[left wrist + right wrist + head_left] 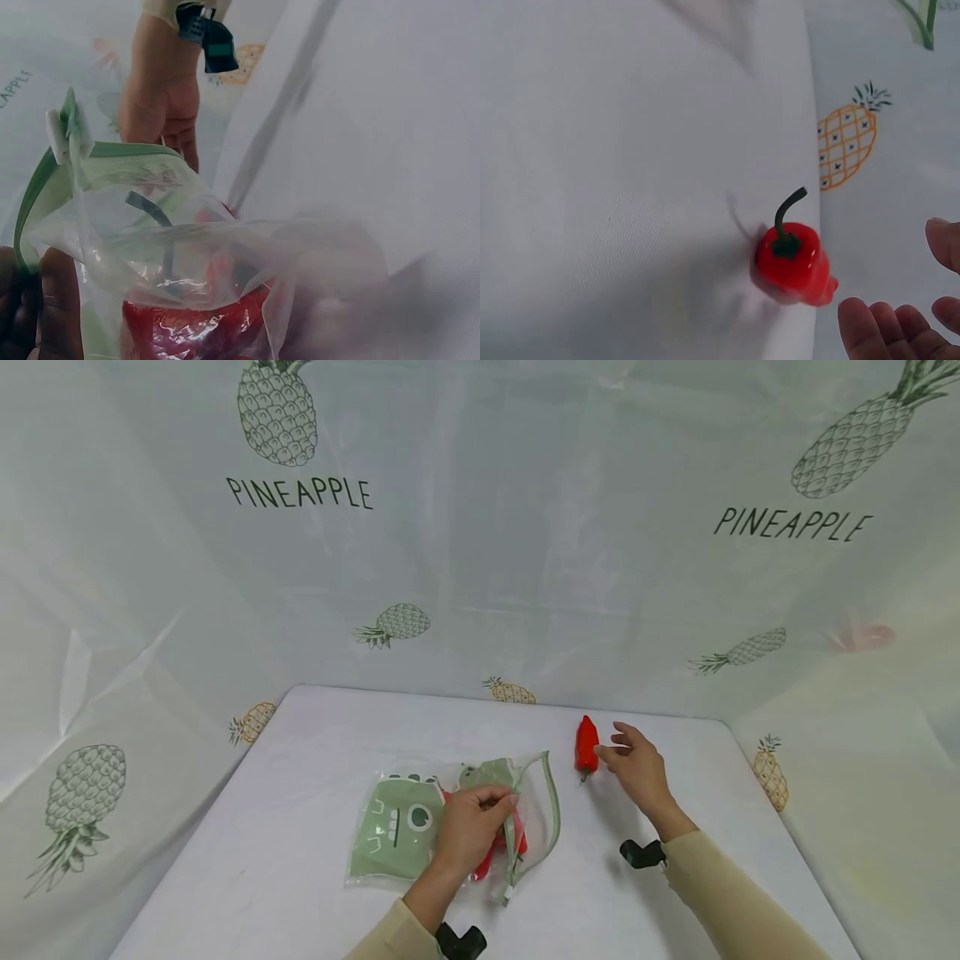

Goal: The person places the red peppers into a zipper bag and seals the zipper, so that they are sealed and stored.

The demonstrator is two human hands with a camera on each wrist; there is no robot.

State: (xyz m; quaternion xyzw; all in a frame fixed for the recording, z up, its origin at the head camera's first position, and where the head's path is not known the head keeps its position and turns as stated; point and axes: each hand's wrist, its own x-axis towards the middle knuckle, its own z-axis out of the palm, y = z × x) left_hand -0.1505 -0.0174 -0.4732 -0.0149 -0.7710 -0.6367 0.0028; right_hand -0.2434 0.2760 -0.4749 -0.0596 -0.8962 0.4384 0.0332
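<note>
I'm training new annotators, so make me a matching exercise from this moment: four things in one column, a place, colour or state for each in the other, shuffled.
Things
1. Loose pepper
2. Left hand
3. Right hand
4. Wall sheet

Descriptions
A. Holding the clear bag
B. Printed with pineapples
C. Red, lying on the table
D. Near the loose pepper, holding nothing

Pairs: 1-C, 2-A, 3-D, 4-B

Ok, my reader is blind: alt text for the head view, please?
A person's left hand pinches a clear, green-edged bag with red contents; their right hand is beside a red pepper on a white table. A one-eyed green bag lies left.
</note>
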